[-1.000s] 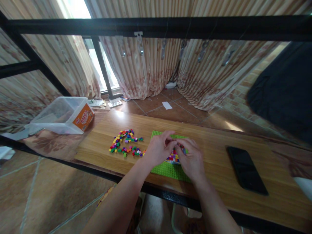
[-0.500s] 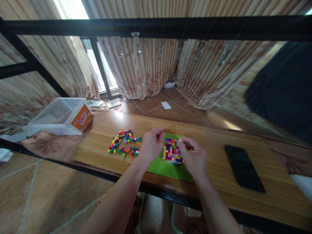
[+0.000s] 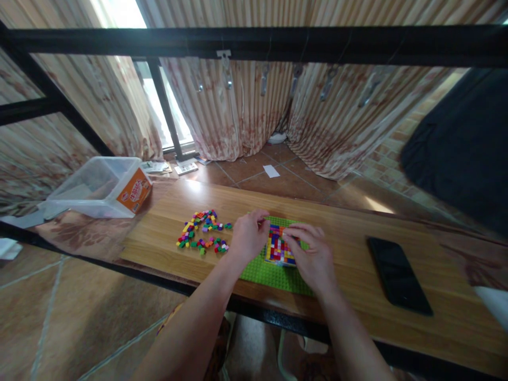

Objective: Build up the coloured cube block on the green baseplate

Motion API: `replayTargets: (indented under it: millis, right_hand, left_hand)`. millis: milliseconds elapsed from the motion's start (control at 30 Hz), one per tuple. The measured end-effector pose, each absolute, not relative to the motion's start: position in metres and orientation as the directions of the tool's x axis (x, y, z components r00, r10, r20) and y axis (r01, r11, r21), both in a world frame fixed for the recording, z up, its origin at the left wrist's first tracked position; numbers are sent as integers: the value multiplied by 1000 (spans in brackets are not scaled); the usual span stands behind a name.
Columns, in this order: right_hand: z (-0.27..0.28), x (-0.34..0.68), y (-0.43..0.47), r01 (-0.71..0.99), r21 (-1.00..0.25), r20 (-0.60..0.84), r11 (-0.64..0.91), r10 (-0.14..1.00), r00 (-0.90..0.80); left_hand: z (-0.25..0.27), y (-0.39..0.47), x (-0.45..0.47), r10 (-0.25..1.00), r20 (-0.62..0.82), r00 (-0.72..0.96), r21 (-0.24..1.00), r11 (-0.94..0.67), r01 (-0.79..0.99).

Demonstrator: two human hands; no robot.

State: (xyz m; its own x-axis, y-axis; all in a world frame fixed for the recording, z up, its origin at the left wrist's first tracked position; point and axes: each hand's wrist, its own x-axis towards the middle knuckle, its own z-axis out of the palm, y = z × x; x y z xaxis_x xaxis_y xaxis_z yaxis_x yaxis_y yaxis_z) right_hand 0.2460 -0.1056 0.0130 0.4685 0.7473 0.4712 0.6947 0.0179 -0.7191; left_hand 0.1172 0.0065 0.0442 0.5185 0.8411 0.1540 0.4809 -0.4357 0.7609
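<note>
A green studded baseplate (image 3: 273, 275) lies on the wooden table, bearing a square build of multicoloured toy bricks (image 3: 280, 254). My right hand (image 3: 313, 254) reaches over the build from the right, thumb and forefinger pinched at its upper part. A small pale brick seems to be between those fingertips, mostly hidden. At the build's left edge rests my left hand (image 3: 248, 235), its fingers loosely curled, with a gap between thumb and forefinger and nothing visible in it. Loose bricks (image 3: 206, 243) in many colours are scattered left of my left hand.
On the right of the table (image 3: 341, 222) lies a black phone (image 3: 399, 275). A clear plastic bin (image 3: 93, 203) with an orange label stands off the table's left end. A dark rail (image 3: 254, 45) with hanging clips crosses in front of the curtains (image 3: 254, 121).
My right hand has moved slightly left across the build, its pinched fingertips now covering more of the upper middle. The left hand has barely shifted.
</note>
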Motion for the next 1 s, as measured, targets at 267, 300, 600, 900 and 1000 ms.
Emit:
replayTargets:
  millis: [267, 300, 600, 900, 1000]
  right_hand:
    - [2, 244, -101, 690, -722, 425, -53, 752, 503]
    - [1, 244, -100, 680, -732, 420, -52, 751, 510]
    - [-3, 246, -93, 588, -807, 367, -47, 741, 563]
    - [-2, 248, -94, 566, -822, 318, -69, 768, 556]
    - [-1, 249, -95, 570, -819, 323, -60, 773, 546]
  left_hand:
    - [45, 6, 117, 831, 143, 537, 714, -463, 526]
    - [45, 6, 117, 830, 141, 539, 713, -463, 527]
    - [43, 6, 118, 834, 107, 542, 708, -446, 547]
    - [41, -2, 128, 806, -21, 592, 776, -360, 518]
    - [40, -2, 131, 805, -30, 592, 789, -344, 509]
